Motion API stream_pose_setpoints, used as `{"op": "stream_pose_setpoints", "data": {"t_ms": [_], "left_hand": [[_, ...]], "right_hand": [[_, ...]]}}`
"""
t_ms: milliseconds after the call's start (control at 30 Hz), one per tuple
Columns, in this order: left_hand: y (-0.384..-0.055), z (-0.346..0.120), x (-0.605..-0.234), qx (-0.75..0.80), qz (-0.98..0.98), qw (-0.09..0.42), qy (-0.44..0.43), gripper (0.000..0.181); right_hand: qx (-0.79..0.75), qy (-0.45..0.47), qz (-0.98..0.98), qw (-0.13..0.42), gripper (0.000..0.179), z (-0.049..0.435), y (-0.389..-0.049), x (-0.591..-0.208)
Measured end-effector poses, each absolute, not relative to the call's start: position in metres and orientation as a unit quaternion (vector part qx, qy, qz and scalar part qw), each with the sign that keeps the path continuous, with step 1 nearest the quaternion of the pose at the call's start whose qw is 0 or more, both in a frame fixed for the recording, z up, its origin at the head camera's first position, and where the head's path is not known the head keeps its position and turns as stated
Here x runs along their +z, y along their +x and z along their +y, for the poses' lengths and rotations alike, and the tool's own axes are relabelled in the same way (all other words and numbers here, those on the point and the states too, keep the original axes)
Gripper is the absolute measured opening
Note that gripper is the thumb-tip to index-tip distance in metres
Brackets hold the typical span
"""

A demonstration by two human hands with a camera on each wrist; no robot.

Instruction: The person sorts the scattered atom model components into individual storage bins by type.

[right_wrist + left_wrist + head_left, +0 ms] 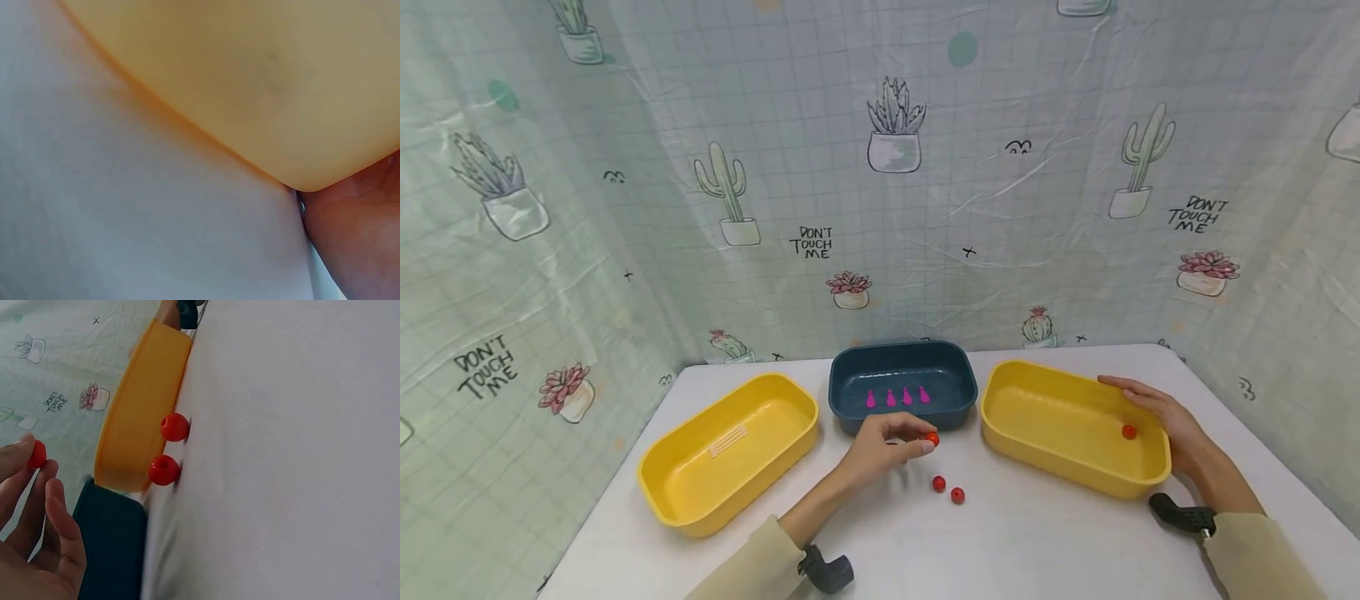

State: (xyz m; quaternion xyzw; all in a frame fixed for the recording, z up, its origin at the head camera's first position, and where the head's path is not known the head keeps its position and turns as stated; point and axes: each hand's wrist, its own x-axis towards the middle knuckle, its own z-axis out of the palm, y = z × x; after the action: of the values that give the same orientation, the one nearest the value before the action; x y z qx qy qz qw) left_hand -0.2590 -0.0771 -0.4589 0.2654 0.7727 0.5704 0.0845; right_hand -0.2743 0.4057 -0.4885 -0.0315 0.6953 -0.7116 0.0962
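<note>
My left hand (880, 446) pinches a red bead (932, 438) between thumb and fingertips, just above the table in front of the dark blue bin (842, 408). In the left wrist view the pinched bead (38, 454) shows at the fingertips. Two more red beads, one (939, 483) beside the other (957, 495), lie on the table, each with a hole. My right hand (1180, 429) rests against the right end of a yellow bin (1060, 471), its fingers fairly straight along the rim. Inside that bin sits another red bead (1129, 432). The right wrist view shows the palm (356, 231) touching the bin's wall.
Several magenta pieces (891, 398) stand in a row in the dark blue bin. A second yellow bin (737, 492) at the left holds pale strips (728, 441). Patterned sheeting (925, 250) encloses the back and sides of the white table (1000, 550).
</note>
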Motion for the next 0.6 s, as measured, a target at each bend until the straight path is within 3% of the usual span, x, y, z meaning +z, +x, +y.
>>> {"op": "stream_pose_setpoints", "data": {"t_ms": [600], "left_hand": [[-0.280, -0.017, -0.437, 0.611, 0.733, 0.057, 0.291, 0.028]], "right_hand": [[-0.713, -0.031, 0.694, 0.099, 0.046, 0.404, -0.271, -0.488]]}}
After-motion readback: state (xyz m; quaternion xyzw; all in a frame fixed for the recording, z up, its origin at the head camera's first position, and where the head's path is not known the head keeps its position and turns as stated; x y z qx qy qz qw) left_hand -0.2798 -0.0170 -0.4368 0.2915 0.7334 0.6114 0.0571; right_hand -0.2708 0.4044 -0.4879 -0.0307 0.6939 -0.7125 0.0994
